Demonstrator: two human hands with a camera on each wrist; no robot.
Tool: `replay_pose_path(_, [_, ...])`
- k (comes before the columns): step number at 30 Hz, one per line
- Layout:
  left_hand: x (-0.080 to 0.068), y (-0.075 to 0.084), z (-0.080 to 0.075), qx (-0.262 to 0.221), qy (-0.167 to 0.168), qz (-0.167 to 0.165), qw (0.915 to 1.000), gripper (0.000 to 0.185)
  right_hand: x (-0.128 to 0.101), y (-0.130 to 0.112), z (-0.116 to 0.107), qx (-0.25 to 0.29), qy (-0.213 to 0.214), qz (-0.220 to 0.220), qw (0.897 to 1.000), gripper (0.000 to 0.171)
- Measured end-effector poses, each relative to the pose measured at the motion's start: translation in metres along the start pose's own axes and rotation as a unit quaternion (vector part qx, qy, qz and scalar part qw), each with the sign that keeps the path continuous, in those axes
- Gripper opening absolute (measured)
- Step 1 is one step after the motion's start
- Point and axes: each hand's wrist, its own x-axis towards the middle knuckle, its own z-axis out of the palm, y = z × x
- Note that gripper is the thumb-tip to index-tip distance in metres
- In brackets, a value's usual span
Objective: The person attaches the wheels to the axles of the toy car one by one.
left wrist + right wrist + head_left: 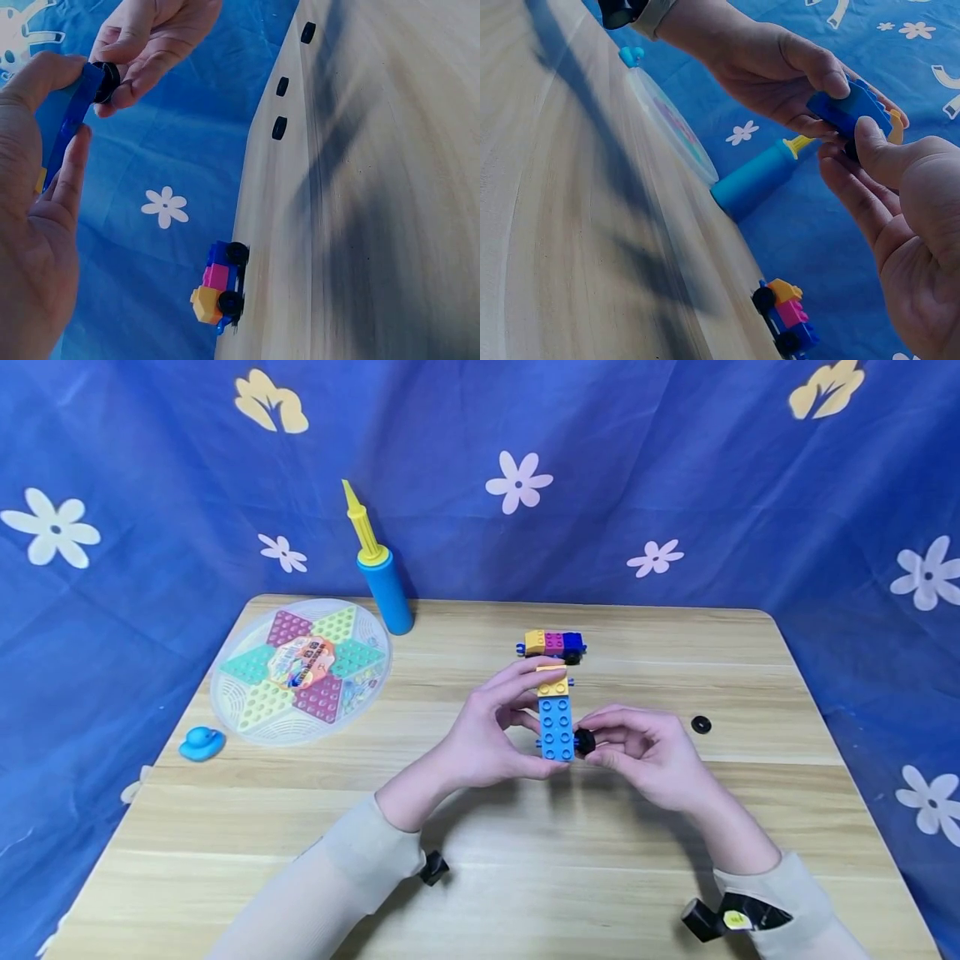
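My left hand (487,731) grips a toy block car (556,727) by its two ends, above the table. The car has a long blue studded block with a yellow block at its far end, and blue axle pegs stick out at its sides. With thumb and fingertips, my right hand (648,756) pinches a black wheel (585,742) right at the car's near right axle. In the left wrist view the wheel (107,82) sits against the car's blue side. My right thumb partly covers the car (838,109) in the right wrist view.
Behind my hands stands a second block car (553,643), yellow, pink and blue. A loose black wheel (701,724) lies to the right; the left wrist view shows several. Toward the left are a round star game board (352,702), a blue rubber duck (202,743) and a blue-yellow pump (388,593).
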Motion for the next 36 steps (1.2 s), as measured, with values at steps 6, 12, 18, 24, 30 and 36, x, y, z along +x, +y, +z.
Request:
replay_pose_path(6, [0.000, 0.002, 0.000, -0.004, -0.007, -0.011, 0.9999, 0.094, 0.002, 0.000, 0.000, 0.005, -0.007, -0.025, 1.000, 0.033])
replay_pose_path(12, [0.000, 0.004, 0.000, -0.008, -0.002, -0.009, 0.9999, 0.093, 0.006, -0.004, 0.003, -0.016, 0.003, -0.058, 0.998, 0.032])
replay_pose_path(18, [0.000, 0.007, 0.002, -0.020, 0.002, -0.011, 0.9998, 0.093, 0.007, -0.015, 0.007, -0.092, 0.008, -0.083, 0.992, 0.041])
replay_pose_path(24, [-0.003, 0.006, 0.005, -0.055, 0.010, -0.035, 0.9978, 0.095, 0.006, -0.011, 0.007, 0.000, -0.005, -0.038, 0.999, 0.026])
replay_pose_path(30, [-0.003, 0.003, 0.007, -0.068, 0.037, -0.031, 0.9965, 0.098, 0.007, -0.009, 0.009, 0.009, 0.015, -0.074, 0.997, 0.024])
replay_pose_path(36, [-0.002, 0.003, 0.007, -0.073, 0.053, -0.016, 0.9957, 0.099, 0.010, -0.010, 0.011, -0.005, 0.033, -0.082, 0.996, 0.022])
